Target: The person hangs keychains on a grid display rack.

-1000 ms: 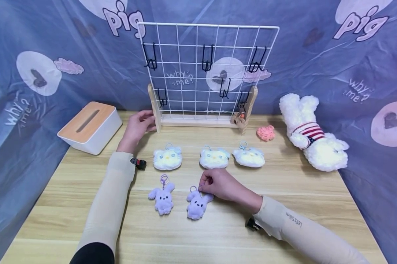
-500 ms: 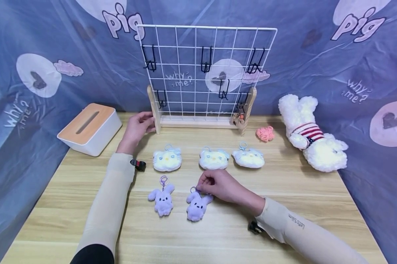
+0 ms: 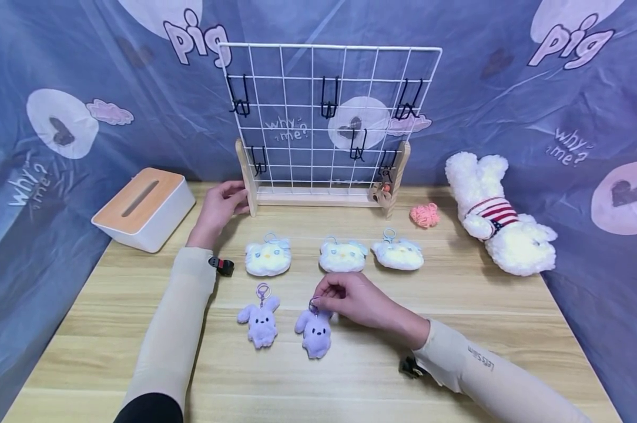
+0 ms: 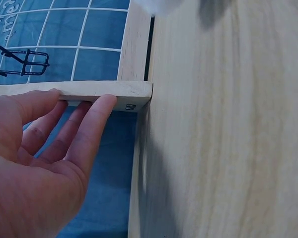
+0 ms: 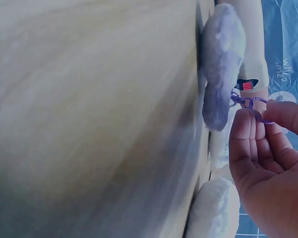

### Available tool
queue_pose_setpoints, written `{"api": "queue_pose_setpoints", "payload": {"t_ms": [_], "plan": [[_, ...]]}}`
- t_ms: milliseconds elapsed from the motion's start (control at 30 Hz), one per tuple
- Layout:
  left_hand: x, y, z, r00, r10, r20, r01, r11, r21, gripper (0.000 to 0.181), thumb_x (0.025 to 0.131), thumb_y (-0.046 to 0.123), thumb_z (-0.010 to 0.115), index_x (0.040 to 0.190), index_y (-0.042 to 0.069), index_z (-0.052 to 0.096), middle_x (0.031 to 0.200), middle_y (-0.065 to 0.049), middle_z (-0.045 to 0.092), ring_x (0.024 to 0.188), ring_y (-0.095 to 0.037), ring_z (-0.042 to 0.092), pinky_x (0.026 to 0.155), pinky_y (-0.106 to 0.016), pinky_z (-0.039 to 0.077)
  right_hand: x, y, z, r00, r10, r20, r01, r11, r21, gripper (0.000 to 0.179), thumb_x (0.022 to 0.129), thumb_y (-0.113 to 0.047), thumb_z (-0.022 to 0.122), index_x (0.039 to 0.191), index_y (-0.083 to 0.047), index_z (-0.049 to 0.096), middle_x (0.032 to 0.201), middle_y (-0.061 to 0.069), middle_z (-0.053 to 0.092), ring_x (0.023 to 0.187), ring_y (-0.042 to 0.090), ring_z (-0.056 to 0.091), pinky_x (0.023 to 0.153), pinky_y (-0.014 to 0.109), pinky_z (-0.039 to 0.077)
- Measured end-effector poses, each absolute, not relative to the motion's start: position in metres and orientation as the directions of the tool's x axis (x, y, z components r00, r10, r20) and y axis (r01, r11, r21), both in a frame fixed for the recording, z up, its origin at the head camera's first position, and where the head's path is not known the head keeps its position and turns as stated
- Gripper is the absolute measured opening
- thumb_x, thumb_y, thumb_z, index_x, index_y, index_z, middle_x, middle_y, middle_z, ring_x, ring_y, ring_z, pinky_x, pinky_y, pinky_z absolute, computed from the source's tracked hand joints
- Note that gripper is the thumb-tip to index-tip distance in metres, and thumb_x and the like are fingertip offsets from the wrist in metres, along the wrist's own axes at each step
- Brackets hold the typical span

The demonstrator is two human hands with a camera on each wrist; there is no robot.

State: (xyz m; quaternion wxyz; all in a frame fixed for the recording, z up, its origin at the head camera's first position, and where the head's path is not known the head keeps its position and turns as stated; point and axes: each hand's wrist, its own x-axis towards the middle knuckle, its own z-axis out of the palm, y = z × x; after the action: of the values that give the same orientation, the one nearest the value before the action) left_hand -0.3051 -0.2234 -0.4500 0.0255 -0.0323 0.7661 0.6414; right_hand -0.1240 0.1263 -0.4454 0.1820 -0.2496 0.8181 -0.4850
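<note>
My right hand (image 3: 352, 298) pinches the purple key ring (image 5: 258, 110) of a lilac plush bunny keychain (image 3: 316, 336) between thumb and fingertips. In the right wrist view the bunny (image 5: 222, 67) hangs from the ring beside the fingers. At the rack's left side, my left hand (image 3: 220, 208) rests its thumb and fingertips against the wooden post (image 4: 104, 89). A second lilac bunny keychain (image 3: 262, 323) lies left of the held one. Behind them lie three white plush cat-face keychains: left (image 3: 268, 257), middle (image 3: 342, 257) and right (image 3: 399, 254).
A white wire grid rack (image 3: 329, 117) with several black hooks (image 3: 329, 104) stands at the back. A small brown item (image 3: 380, 192) hangs low at its right. To the right are a pink bundle (image 3: 425, 215) and white plush toy (image 3: 500, 217); a tissue box (image 3: 145, 208) stands left.
My right hand has taken hold of the bunny's key ring and drawn it slightly left, tilting the bunny more upright. The left hand stays at the post.
</note>
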Motion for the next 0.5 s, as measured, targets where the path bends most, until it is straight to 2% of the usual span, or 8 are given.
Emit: {"api": "queue_pose_setpoints", "payload": {"t_ms": [333,500], "plan": [[-0.305,-0.222,-0.450,-0.996,-0.026,-0.090,-0.093,0.170,0.981,0.043,0.115,0.013,0.064,0.156,0.000,0.061,0.142,-0.021,0.067,0.108,-0.013,0.074,0.104,-0.032,0.072,-0.122,0.128,-0.432,-0.825,-0.563,-0.046,-0.225,0.402,-0.888,0.005,0.104,-0.020,0.082,0.105,-0.016,0.081,0.096,-0.004,0.079,0.088,0.009,0.072,0.078,0.020,0.066],[-0.305,-0.223,-0.449,-0.996,-0.016,-0.088,-0.090,0.168,0.982,0.043,0.115,0.012,0.064,0.156,-0.001,0.061,0.146,-0.026,0.065,0.114,-0.019,0.074,0.104,-0.032,0.071,-0.123,0.129,-0.423,-0.838,-0.545,-0.011,-0.244,0.392,-0.887,0.004,0.103,-0.019,0.082,0.105,-0.016,0.082,0.097,-0.003,0.078,0.089,0.010,0.070,0.078,0.020,0.065]]}}
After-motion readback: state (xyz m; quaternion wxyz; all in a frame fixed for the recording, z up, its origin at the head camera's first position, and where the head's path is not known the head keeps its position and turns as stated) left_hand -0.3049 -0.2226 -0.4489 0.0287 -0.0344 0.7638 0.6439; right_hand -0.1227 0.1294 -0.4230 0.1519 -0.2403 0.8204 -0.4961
